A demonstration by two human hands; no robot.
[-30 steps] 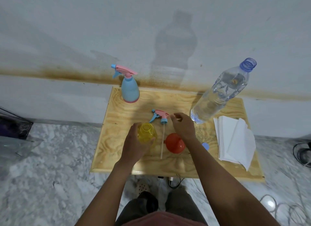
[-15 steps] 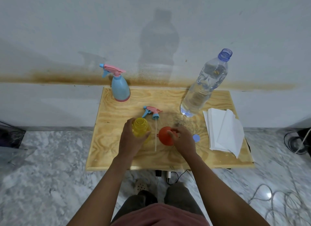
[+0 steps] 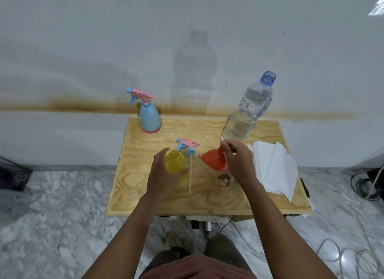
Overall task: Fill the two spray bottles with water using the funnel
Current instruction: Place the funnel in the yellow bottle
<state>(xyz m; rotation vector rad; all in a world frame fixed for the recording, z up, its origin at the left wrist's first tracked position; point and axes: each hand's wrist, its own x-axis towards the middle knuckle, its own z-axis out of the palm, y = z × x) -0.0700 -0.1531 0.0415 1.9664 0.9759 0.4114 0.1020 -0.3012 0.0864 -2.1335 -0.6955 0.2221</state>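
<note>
A yellow spray bottle stands uncapped near the middle of the wooden table, and my left hand grips its body. Its pink and blue spray head lies just behind it, the dip tube running toward me. My right hand holds the orange funnel lifted off the table and tilted, spout pointing away. A blue spray bottle with its head on stands at the back left. A large clear water bottle, uncapped, stands at the back right.
A stack of white paper napkins lies on the table's right side. The table stands against a white wall. Below its front edge are a power strip and cables on a marble floor.
My right hand left the spray head, took hold of the orange funnel and has lifted and tilted it. The left hand stays on the yellow bottle.
</note>
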